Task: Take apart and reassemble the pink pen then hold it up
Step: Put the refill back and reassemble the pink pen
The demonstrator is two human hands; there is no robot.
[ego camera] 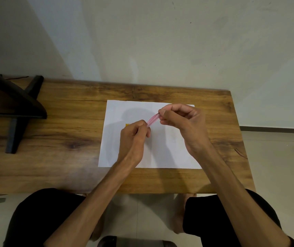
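Observation:
The pink pen [153,119] is held slanted above a white sheet of paper [114,139], its translucent pink barrel showing between my two hands. My left hand [133,139] pinches the pen's lower left end with closed fingers. My right hand [183,122] pinches the upper right end between thumb and fingertips. Both ends of the pen are hidden inside my fingers, so I cannot tell whether it is in one piece. A small yellow object [127,124] peeks out on the paper just left of my left hand.
The paper lies on a wooden table [62,139] set against a pale wall. A black monitor stand [16,122] and dark screen edge occupy the table's left end. My knees in black shorts show below the front edge.

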